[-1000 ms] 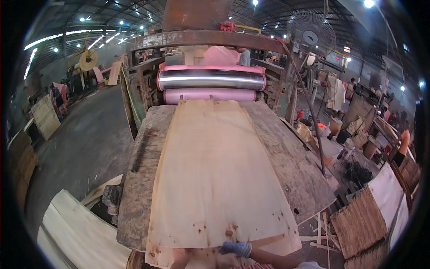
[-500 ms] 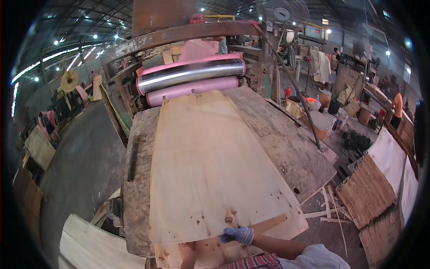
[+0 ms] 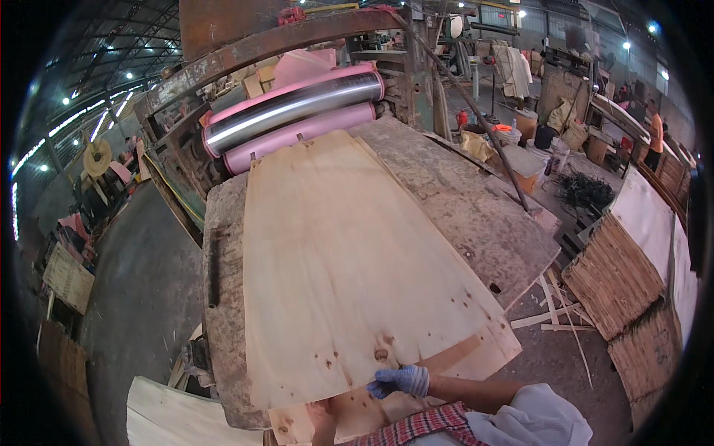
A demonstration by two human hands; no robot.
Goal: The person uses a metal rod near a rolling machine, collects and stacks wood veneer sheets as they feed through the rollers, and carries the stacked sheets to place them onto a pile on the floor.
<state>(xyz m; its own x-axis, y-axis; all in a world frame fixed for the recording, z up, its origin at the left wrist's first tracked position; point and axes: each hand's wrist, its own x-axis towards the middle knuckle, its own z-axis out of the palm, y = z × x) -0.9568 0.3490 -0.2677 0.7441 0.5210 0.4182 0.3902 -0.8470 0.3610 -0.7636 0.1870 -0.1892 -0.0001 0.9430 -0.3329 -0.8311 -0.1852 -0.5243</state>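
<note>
A long pale wood veneer sheet (image 3: 349, 245) with brown knots lies on top of other veneer, its far end close to the rollers. My right hand (image 3: 399, 381), in a blue and white glove, is closed at the sheet's near edge, with its fingers curled toward the left. Beside it, my bare left hand (image 3: 321, 409) grips the same edge from below; its fingertips are partly hidden by the sheet. Under this edge another veneer sheet (image 3: 294, 425) shows. Ahead stands a roller machine with a shiny metal roller (image 3: 294, 111) and a pink-coated roller (image 3: 301, 137) below it.
The worn machine table (image 3: 446, 193) extends past the veneer on both sides. Stacked veneer (image 3: 621, 260) stands at the right, with wood strips (image 3: 554, 316) on the floor nearby. More veneer (image 3: 178, 416) lies at the lower left. Another person (image 3: 654, 137) stands far right.
The view has tilted and shifted, so the machine sits further up and left. Both hands remain at the veneer sheet's near edge, and the sheet seems to lie as before.
</note>
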